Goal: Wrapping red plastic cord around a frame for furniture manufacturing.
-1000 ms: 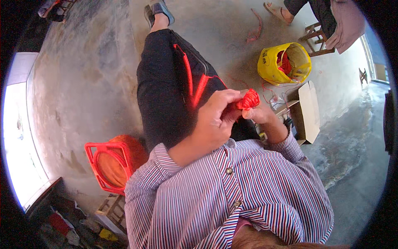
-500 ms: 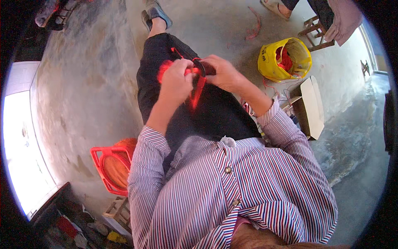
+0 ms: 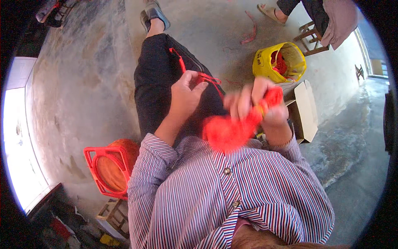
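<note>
I sit with one leg in dark trousers stretched out over a concrete floor. My left hand (image 3: 185,94) pinches a thin red cord (image 3: 195,72) that runs along my thigh toward the knee. My right hand (image 3: 259,101) is blurred and grips a bright red tassel-like bundle (image 3: 230,130) by its yellow-banded neck, the fringe hanging down over my lap. Both hands are close together above the thigh, about a hand's width apart.
A yellow bag (image 3: 280,62) holding red material stands on the floor to the right, with an open cardboard box (image 3: 304,110) beside it. A red crate with an orange bundle (image 3: 110,166) is at my left. Another person sits on a wooden stool (image 3: 311,37) at the far right.
My hands were joined over the thigh on the red cord. The right hand has now pulled back toward my chest with the red bundle, and the left stays on the cord.
</note>
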Demonstrator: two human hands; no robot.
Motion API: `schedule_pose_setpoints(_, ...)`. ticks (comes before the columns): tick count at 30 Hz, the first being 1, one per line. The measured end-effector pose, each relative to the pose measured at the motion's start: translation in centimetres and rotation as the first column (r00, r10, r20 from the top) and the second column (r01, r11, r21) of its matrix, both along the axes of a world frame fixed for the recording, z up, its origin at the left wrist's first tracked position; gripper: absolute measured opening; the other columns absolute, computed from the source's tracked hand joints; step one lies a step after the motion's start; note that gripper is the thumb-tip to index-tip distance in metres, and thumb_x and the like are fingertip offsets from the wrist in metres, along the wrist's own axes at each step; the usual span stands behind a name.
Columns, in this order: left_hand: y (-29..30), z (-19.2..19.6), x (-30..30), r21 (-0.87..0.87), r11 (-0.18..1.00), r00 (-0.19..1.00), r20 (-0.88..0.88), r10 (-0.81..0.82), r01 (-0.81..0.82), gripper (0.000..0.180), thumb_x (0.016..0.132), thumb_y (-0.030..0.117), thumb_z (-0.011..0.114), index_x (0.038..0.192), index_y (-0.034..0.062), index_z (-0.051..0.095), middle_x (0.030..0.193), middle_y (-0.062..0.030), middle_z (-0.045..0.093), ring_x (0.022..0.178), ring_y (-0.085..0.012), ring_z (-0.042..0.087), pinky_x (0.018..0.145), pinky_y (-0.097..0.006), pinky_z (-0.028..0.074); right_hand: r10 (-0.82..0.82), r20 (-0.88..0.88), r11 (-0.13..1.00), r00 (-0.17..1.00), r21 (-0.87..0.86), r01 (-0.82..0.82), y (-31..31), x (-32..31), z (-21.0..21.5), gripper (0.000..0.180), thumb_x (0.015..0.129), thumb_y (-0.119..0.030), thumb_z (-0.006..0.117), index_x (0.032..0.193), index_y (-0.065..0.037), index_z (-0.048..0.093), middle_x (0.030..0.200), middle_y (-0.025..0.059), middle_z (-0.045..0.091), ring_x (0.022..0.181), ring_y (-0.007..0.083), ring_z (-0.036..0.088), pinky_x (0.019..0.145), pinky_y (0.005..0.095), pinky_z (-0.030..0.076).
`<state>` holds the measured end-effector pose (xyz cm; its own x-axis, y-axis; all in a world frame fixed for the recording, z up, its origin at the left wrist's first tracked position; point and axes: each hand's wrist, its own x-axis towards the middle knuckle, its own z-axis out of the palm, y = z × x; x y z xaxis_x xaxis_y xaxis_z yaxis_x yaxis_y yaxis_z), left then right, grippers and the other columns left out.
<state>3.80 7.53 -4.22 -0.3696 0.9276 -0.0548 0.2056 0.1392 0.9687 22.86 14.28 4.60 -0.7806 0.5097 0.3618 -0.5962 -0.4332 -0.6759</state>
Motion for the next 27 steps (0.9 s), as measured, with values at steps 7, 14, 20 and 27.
schedule_pose_setpoints(7, 0.5, -0.5, 0.4, 0.024, 1.0, 0.992, 0.128, -0.016, 0.013, 0.025, 0.084, 0.004, 0.068, 0.105, -0.0015, 0.055, 0.086, -0.0028, 0.062, 0.076, -0.0073, 0.058, 0.068, -0.022, 0.049, 0.625, 0.16, 0.761, 0.764, -0.347, -0.549, -5.9, 0.1, 6.2, 0.045, 0.07, -0.028, 0.078, 0.092, -0.001, 0.049, 0.086, 0.0075, 0.06, 0.076, 0.0178, 0.059, 0.072, 0.0301, 0.047)
schedule_pose_setpoints(14, 0.6, 0.2, 0.4, 0.036, 0.999, 0.988, 0.149, -0.041, 0.036, 0.027, 0.084, 0.003, 0.067, 0.107, -0.0019, 0.052, 0.086, -0.0049, 0.062, 0.072, -0.0097, 0.059, 0.064, -0.023, 0.05, 0.355, -0.086, 0.927, 0.931, -0.092, -0.362, -0.8, 2.0, 6.7, 0.046, 0.077, -0.043, 0.069, 0.097, -0.005, 0.053, 0.084, 0.0034, 0.056, 0.077, 0.0162, 0.056, 0.064, 0.029, 0.045)
schedule_pose_setpoints(20, 0.5, 0.4, 0.0, 0.006, 0.998, 0.971, 0.234, -0.055, 0.055, 0.027, 0.083, 0.001, 0.068, 0.105, -0.0014, 0.053, 0.087, -0.0052, 0.062, 0.073, -0.0098, 0.06, 0.065, -0.023, 0.051, -0.356, 0.403, 0.889, 0.843, -0.133, 0.439, 1.4, 1.3, 1.5, 0.037, 0.09, -0.038, 0.052, 0.104, -0.004, 0.053, 0.085, 0.0072, 0.057, 0.071, 0.0152, 0.052, 0.057, 0.0276, 0.043)
schedule_pose_setpoints(27, 0.6, -0.3, 0.1, 0.056, 0.997, 0.976, 0.209, -0.054, 0.043, 0.025, 0.082, 0.0, 0.068, 0.103, -0.0002, 0.055, 0.089, -0.0051, 0.063, 0.076, -0.0102, 0.06, 0.067, -0.024, 0.051, -0.266, 0.727, 0.945, 0.634, 0.066, 0.321, 0.1, -2.4, -6.1, 0.027, 0.094, -0.027, 0.051, 0.108, -0.005, 0.058, 0.086, -0.0013, 0.058, 0.074, 0.0069, 0.052, 0.069, 0.0214, 0.043)
